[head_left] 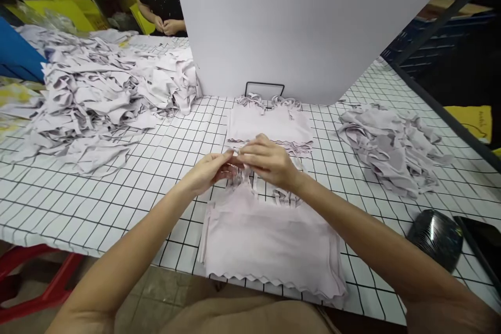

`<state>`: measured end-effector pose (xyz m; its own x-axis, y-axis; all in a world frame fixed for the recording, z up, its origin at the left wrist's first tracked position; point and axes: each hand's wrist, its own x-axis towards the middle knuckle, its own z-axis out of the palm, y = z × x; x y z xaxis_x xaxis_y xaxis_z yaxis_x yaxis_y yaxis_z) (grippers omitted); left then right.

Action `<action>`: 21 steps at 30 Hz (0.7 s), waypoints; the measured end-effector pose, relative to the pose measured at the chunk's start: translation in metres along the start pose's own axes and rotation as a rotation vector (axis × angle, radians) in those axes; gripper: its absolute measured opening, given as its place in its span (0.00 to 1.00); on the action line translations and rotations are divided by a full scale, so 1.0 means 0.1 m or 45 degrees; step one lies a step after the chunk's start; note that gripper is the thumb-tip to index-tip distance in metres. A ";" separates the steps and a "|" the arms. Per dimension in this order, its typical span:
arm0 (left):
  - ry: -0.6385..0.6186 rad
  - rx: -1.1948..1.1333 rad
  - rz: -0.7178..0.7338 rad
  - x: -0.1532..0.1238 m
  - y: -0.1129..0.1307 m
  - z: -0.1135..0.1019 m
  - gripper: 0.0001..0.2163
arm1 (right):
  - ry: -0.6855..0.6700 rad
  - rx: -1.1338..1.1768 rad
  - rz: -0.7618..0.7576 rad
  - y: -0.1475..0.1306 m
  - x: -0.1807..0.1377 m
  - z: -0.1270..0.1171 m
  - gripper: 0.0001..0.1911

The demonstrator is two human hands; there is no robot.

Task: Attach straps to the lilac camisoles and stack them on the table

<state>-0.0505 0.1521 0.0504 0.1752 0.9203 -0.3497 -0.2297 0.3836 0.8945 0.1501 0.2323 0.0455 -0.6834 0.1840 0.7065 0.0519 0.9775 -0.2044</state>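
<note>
A pale lilac strap top (270, 240) lies flat on the grid-patterned table (117, 188) in front of me, its scalloped hem toward the table's near edge. My left hand (211, 169) and my right hand (268, 162) meet above its upper edge. Both pinch a thin strap of the top between their fingertips. Just behind my hands lies a neat stack of the same tops (270, 122), straps pointing away from me.
A big loose heap of lilac garments (102, 94) covers the left of the table; a smaller heap (391, 146) lies right. A white board (297, 21) stands behind. A dark round object (436, 237) and a phone (483, 242) sit near right. Another person's hands (168, 25) work far back.
</note>
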 end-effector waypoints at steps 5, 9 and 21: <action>-0.038 -0.321 -0.022 -0.16 -0.06 0.23 0.21 | 0.041 -0.157 -0.216 -0.46 -0.12 -0.19 0.09; -0.030 -0.358 -0.108 -0.36 -0.12 0.27 0.19 | 0.056 -0.199 -0.209 -0.56 -0.14 -0.30 0.09; 0.065 0.104 0.220 -0.86 -0.09 0.57 0.13 | -0.149 0.522 0.422 -0.91 -0.15 -0.46 0.18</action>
<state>-0.0088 0.0651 0.0881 0.0909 0.9754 -0.2007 -0.1737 0.2140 0.9613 0.1894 0.1451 0.0843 -0.7565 0.4405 0.4834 0.0066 0.7443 -0.6678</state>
